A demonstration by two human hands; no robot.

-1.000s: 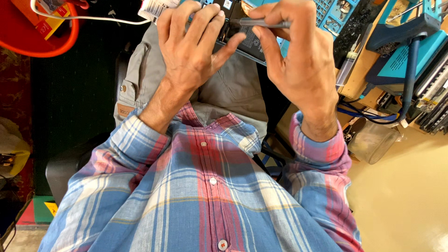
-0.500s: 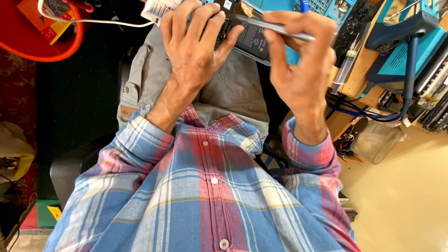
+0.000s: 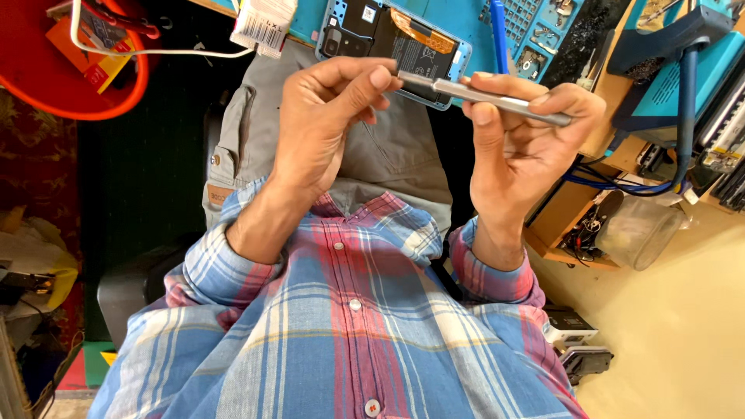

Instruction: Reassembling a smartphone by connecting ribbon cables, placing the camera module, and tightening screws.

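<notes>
— Blue matting is covering the workbench [image 3: 590, 19] at twelve o'clock, with an opened phone [image 3: 392, 46], its back cover off, lying on it. What are the hands doing?

— Both are hovering above the lap, just below the phone. The right hand [image 3: 524, 143], at about two o'clock, is gripping a slim silver metal tool [image 3: 485, 97] between thumb and fingers, its shaft lying almost level and pointing toward ten o'clock.

— And the left hand [image 3: 322, 132]?

— It is curling loosely at eleven o'clock, with its thumb and forefinger pinching the tool's tip. Whether anything tiny is sitting between those fingertips, I cannot tell.

— What is sitting around them?

— A red round tray [image 3: 74, 66] is showing at ten o'clock with a white cable [image 3: 167, 53] crossing it, and a clear plastic jar [image 3: 636, 233] is lying at three o'clock beside some blue wires [image 3: 613, 185]
</notes>
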